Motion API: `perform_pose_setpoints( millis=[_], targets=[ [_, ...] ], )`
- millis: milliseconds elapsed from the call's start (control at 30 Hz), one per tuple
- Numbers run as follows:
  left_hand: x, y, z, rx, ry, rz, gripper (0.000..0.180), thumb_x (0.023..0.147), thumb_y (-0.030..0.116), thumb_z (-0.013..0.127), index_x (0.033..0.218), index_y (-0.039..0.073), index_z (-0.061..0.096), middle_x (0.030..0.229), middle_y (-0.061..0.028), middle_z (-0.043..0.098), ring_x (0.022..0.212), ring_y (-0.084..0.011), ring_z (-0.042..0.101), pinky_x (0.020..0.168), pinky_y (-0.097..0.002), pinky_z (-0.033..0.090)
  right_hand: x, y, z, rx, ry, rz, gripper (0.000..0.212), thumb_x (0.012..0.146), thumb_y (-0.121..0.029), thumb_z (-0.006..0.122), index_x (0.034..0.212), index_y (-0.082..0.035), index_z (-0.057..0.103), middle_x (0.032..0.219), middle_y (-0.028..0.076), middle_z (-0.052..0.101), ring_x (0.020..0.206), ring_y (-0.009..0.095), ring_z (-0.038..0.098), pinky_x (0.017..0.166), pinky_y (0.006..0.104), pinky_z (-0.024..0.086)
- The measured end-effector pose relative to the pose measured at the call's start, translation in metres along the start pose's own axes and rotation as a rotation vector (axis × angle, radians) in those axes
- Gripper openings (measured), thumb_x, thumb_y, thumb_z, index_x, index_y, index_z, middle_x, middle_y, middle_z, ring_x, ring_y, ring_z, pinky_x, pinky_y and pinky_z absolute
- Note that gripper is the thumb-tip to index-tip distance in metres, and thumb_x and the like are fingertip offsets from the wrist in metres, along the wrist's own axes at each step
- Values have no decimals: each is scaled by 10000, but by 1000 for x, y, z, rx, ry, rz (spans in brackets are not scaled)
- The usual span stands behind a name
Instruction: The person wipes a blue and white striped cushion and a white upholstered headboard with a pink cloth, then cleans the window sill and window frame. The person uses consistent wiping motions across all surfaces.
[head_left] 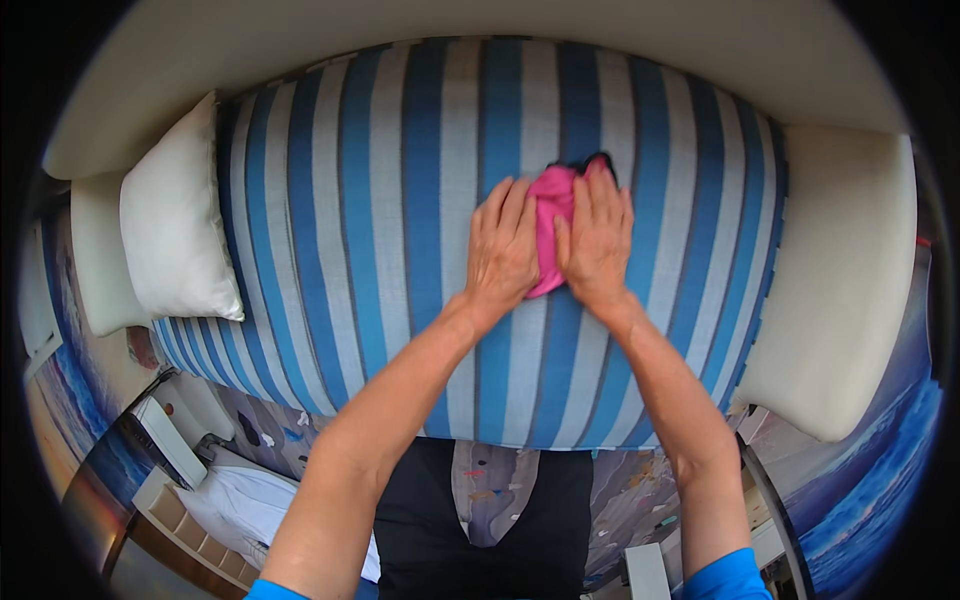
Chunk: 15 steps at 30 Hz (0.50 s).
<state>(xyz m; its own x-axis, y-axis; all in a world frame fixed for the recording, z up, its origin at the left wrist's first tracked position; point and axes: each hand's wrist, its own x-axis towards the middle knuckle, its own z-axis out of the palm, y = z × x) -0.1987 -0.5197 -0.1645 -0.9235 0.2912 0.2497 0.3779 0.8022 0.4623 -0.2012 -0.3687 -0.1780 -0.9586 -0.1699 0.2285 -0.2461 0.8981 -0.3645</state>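
Note:
A small bundle of pink cloth with black edging [549, 222], perhaps a folded garment, lies on a blue, white and grey striped cover [430, 230]. My left hand [502, 240] rests along its left side, fingers stretched out and pointing away from me. From the right, my right hand [597, 235] lies over the cloth with its fingers extended and its thumb on the pink part. Both palms face down, and the hands hide the sides of the bundle. Black edging shows at the far end, around the right fingertips.
The striped cover lies on a cream sofa with an armrest [835, 290] at the right and a backrest behind. A white pillow [178, 220] leans at the left end. White cloth [245, 505] hangs at the lower left, and a patterned floor shows below.

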Motion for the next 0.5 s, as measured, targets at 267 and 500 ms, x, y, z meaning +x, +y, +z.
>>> perform_pose_setpoints(
  millis=[267, 500],
  targets=[
    [102, -144, -36, 228, 93, 88, 415, 796, 33, 605, 1194, -81, 631, 1302, -217, 581, 1249, -386, 516, 1032, -463, 424, 166, -41, 80, -92, 110, -32, 549, 880, -296, 644, 1300, 50, 572, 1371, 256, 546, 1284, 409, 490, 1127, 555, 337],
    [-14, -159, -61, 140, 96, -45, 405, 849, 81, 621, 1212, -97, 619, 1324, -236, 574, 1293, -398, 507, 1108, -498, 371, 117, -125, 94, 28, -40, -230, 522, 888, -255, 615, 1310, 50, 565, 1390, 271, 529, 1346, 424, 448, 1149, 564, 310]
  ],
)
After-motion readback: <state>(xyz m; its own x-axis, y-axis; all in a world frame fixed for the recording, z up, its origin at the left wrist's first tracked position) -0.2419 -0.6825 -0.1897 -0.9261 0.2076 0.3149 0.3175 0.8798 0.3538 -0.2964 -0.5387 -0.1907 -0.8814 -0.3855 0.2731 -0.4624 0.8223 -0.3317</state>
